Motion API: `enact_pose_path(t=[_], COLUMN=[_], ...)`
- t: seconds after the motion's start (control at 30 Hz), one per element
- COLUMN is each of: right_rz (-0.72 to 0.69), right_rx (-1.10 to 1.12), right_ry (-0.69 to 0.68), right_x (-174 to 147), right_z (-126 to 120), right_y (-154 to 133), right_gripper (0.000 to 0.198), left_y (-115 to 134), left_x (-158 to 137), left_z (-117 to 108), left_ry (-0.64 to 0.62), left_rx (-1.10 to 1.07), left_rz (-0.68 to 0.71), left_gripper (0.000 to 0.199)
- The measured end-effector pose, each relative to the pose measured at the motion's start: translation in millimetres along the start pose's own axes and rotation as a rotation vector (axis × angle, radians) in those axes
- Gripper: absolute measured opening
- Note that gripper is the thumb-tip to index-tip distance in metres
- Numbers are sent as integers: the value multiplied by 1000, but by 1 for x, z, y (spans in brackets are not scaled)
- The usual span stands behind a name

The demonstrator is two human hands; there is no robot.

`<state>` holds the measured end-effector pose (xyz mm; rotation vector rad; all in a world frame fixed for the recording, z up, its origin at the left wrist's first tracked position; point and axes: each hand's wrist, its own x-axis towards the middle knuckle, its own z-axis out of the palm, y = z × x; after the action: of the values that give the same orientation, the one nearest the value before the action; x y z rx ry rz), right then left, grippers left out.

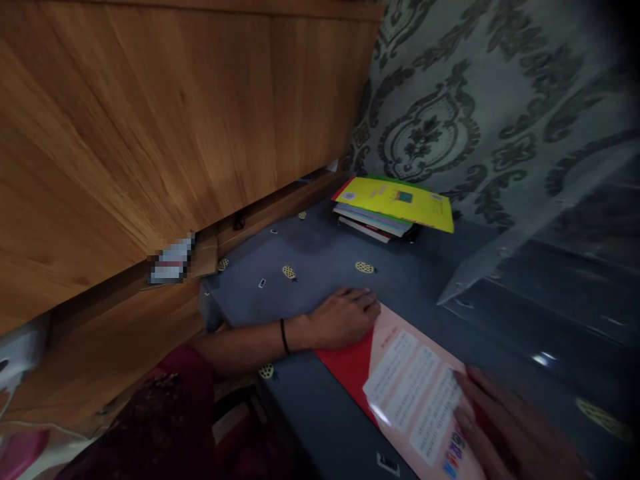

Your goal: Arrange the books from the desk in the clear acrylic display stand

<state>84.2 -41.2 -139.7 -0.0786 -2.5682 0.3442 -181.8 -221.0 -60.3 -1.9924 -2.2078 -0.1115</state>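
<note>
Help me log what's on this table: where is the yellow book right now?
In the head view, the yellow book lies right of centre, on top of the book stack near the patterned wallpaper, beyond the left hand.

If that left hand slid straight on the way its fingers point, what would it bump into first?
Probably the clear plastic panel, after the left hand crosses a bare stretch of grey tablecloth. Depth is hard to judge from one view, so it might just miss the panel.
</note>
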Motion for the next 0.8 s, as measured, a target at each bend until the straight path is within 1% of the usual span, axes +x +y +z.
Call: enact_pose_path(t=[0.03, 0.1, 0.17, 0.23, 0.27, 0.37, 0.53, 0.67, 0.8], right_rz=[59, 205, 328, 457, 491, 519, 513, 491, 485], right_rx=[-20, -9, 64, 155, 195, 286, 319, 331, 312], right_ry=[33, 40, -24, 2, 29, 80, 137, 159, 161], right_x=[5, 15, 22, 26, 26, 25, 26, 27, 26], right_z=[-4, -14, -25, -33, -36, -42, -45, -46, -47], right_y=[-5, -18, -31, -39, -40, -40, -39, -39, -37], right_gripper=[40, 44, 41, 41, 40, 36, 32, 31, 30], left_y=[0, 0, 1, 2, 3, 6, 8, -9, -28], left_x=[0, 0, 0, -1, -1, -1, -1, -1, 0], left_z=[-1, -3, -5, -7, -7, -8, -5, -7, -11], left_ry=[-10, -36, -65, -45, -32, -7, 76, 158, 222], left_rx=[-14, -46, -91, -135, -146, -137, -105, -235, -361], left_rz=[-6, -30, -33, -49, -72, -82, -42, -46, -162], left_gripper=[37, 36, 35, 34, 32, 33, 37, 39, 38])
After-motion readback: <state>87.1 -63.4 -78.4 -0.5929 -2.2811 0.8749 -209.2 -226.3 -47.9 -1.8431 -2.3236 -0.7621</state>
